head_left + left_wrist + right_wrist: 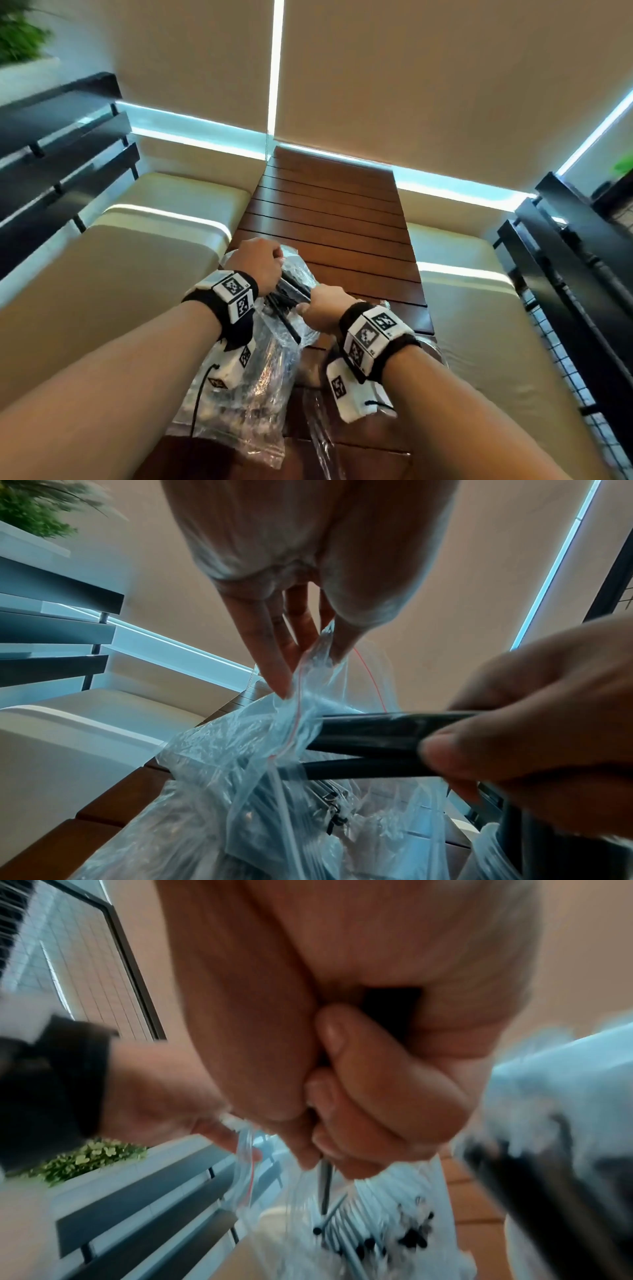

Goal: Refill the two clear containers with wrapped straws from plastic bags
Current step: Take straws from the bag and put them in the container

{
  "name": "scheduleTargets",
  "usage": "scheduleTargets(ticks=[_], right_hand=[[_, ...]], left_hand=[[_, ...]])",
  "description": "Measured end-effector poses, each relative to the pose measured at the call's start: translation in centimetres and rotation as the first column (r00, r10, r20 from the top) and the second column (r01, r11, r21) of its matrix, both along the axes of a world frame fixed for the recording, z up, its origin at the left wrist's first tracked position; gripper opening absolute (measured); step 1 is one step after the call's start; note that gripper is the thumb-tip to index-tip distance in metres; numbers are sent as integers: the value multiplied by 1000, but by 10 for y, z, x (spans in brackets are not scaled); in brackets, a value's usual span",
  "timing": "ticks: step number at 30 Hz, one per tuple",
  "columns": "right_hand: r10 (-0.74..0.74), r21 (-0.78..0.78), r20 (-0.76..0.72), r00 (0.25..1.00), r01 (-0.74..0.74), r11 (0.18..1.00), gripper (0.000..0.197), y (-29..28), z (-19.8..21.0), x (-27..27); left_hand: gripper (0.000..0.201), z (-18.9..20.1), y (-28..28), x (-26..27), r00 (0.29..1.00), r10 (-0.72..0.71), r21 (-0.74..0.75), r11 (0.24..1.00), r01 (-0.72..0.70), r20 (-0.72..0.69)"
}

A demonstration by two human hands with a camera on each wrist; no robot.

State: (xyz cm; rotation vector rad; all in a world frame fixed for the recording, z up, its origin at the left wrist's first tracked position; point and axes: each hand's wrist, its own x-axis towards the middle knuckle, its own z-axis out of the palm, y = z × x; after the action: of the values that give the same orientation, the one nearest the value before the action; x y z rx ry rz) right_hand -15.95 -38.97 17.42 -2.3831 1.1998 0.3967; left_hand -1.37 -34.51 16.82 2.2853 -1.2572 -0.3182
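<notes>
A clear zip bag [246,387] [246,791] full of black wrapped straws stands on the slatted wooden table [329,222]. My left hand [263,260] [301,656] pinches the bag's open rim and holds it up. My right hand [322,308] [349,1096] grips a bundle of black straws [291,294] [369,739], their far ends still inside the bag's mouth. More straws [369,1234] lie deeper in the bag. The edge of a clear container [433,349] shows just behind my right wrist, mostly hidden.
A second crumpled plastic bag [322,442] lies on the table near its front edge. Cream cushioned benches [144,260] flank the table, with dark slatted backrests [61,150] beyond them. Drawn blinds [411,75] close off the far end.
</notes>
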Motion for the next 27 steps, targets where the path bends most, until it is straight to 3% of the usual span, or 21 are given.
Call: scheduleTargets(ticks=[3, 9, 14, 16, 18, 20, 22, 24, 25, 27], right_hand=[[20, 43, -7, 1000, -20, 999, 34, -6, 26, -28], [-76, 303, 189, 979, 15, 953, 33, -9, 53, -90], [-194, 464, 364, 911, 3, 886, 29, -12, 84, -134], [-270, 483, 478, 836, 6, 876, 30, -12, 90, -143], [-260, 356, 594, 761, 41, 934, 30, -12, 86, -141], [-135, 71, 629, 766, 117, 991, 27, -11, 71, -132], [-94, -45, 656, 748, 164, 985, 19, -7, 51, -120], [-99, -32, 703, 704, 171, 985, 19, -1, 29, -109], [-108, -23, 728, 677, 182, 983, 19, 2, 20, -105], [-100, -40, 756, 647, 198, 979, 20, 8, 9, -98]], left_hand=[[14, 2, -6, 9, 999, -44, 51, 998, 42, 28], [18, 12, -24, 14, 999, -29, 74, 997, 32, -41], [18, 6, -26, 9, 981, 13, 60, 998, -2, -194], [21, 5, -24, 3, 978, 6, 113, 993, 18, -207], [43, 9, -24, -9, 985, -96, 165, 979, 119, -144], [69, 22, -21, -25, 962, -246, 108, 960, 259, -116], [61, 42, -17, -43, 880, -366, -76, 929, 361, -302], [36, 63, -11, -64, 649, -461, -276, 886, 372, -606], [41, 70, -11, -72, 530, -484, -345, 873, 344, -696], [67, 73, -14, -85, 402, -453, -409, 892, 194, -796]])
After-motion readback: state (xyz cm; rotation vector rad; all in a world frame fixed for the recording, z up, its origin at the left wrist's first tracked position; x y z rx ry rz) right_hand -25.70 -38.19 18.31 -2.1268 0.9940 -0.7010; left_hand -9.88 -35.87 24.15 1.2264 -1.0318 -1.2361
